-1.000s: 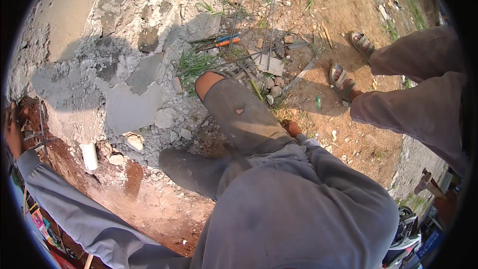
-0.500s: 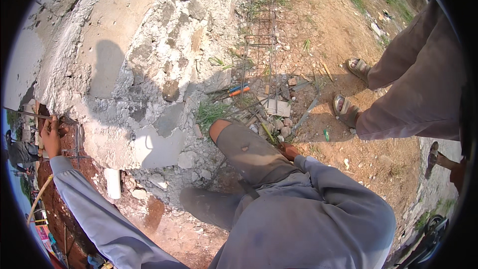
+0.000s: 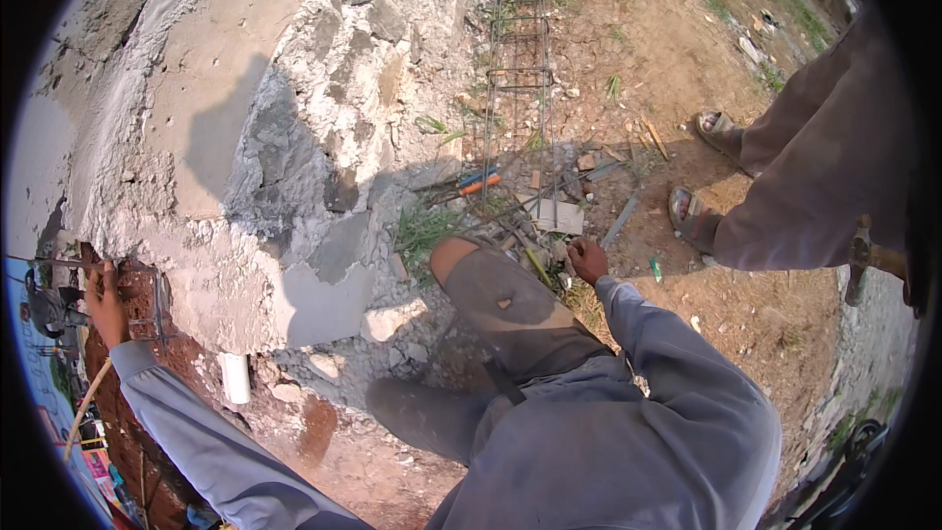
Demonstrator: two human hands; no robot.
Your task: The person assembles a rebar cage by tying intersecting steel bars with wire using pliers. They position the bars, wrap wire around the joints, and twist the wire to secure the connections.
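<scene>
My left hand reaches far out to the left and is closed around a thin steel bar that sticks out of the red brick edge below the broken concrete slab. My right hand hangs low beside my raised right knee, fingers curled into a fist just above rubble and grass. I cannot make out anything inside it. Both arms are in grey sleeves.
A rebar cage lies on the dirt ahead, with blue and orange handled pliers and a flat tile scrap near its end. A white pipe stub pokes from the wall. Another person in sandals stands right, holding a hammer.
My view has swung left and up along the slab. My left hand has come further into view on the bar. My right hand has moved out from behind the knee.
</scene>
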